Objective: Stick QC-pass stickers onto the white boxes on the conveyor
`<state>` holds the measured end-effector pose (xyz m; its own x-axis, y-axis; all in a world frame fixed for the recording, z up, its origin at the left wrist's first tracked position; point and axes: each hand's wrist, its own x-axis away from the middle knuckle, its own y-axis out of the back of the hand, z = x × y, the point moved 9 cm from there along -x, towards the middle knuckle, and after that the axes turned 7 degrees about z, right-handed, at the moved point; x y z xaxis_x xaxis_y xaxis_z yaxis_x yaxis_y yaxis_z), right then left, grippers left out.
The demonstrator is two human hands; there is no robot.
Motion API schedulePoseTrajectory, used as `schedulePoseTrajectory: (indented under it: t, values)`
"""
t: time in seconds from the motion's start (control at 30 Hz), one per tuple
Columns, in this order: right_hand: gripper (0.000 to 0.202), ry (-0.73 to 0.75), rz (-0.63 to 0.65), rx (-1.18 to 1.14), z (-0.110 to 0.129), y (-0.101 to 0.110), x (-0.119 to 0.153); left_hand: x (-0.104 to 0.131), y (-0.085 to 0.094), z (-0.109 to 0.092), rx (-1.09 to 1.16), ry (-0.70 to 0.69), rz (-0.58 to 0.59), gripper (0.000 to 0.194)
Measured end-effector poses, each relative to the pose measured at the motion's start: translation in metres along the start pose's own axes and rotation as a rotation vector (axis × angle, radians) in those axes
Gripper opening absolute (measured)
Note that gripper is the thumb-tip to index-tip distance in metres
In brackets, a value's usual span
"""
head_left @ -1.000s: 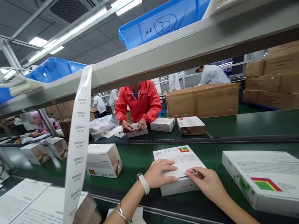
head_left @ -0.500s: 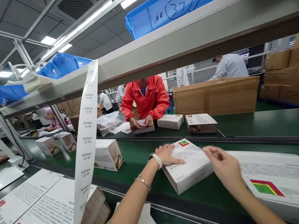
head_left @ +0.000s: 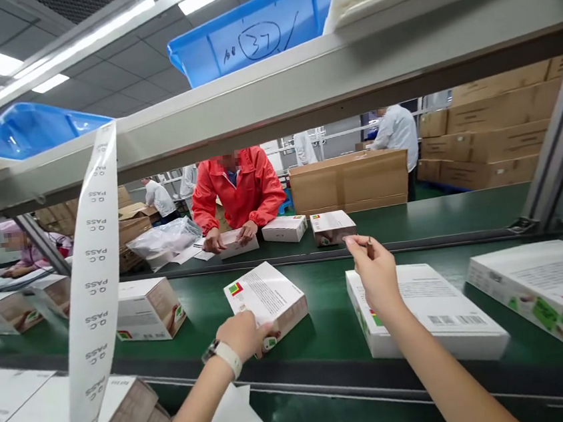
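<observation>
On the green conveyor belt, a white printed carton with a red, yellow and green mark lies flat and angled. My left hand grips its near left corner, thumb along the near side and the other fingers partly hidden. My right hand is raised, thumb and fingertips pinched together; whatever may be between them is too small to make out. Behind that hand lies a larger-looking white carton, partly covered by my wrist. A hanging strip of Q.C. PASS stickers comes down from the shelf at left.
More cartons stand on the belt at left and right. Stacked cartons fill the near left. Overhead runs a shelf beam with blue bins. Across the belt, a person in a red jacket handles another carton.
The view has swung right. The carton under my left hand has turned, and that hand has shifted to its near left corner. My right hand has come away from the carton and risen.
</observation>
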<state>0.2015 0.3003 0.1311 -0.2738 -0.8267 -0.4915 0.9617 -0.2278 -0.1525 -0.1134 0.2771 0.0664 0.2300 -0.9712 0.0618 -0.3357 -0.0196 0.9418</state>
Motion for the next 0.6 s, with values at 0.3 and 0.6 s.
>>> schedulePoseTrajectory:
  t: [0.3, 0.6]
  values:
    - [0.027, -0.081, 0.333, 0.018, -0.003, -0.027, 0.003, -0.077, 0.046, 0.031, -0.099, 0.098, -0.072, 0.054]
    - [0.029, -0.170, 0.338, 0.079, -0.011, -0.016, -0.008, -0.071, 0.007, 0.075, -0.134, 0.226, -0.005, 0.063]
